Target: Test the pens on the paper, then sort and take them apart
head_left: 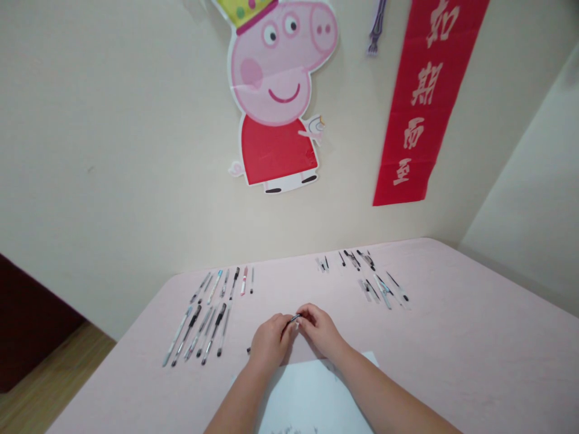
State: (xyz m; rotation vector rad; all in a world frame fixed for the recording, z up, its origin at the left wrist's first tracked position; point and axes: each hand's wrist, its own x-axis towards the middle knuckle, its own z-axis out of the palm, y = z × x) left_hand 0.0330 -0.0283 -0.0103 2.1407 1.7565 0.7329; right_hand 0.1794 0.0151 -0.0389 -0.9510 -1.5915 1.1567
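Note:
My left hand (270,340) and my right hand (320,330) meet just past the far edge of a white sheet of paper (312,395). Between their fingertips is a thin dark pen (294,318), mostly covered by the fingers. Both hands are closed on it. A small black end (248,350) shows at the outer side of my left hand; whether it belongs to the same pen I cannot tell. Dark marks lie along the near part of the sheet.
Two rows of pens (213,333) lie on the pink-covered table (136,374) at left. At right are pen parts (384,290), with caps and refills among them. Behind stands a wall with a pink pig cutout (280,147) and a red banner (418,126).

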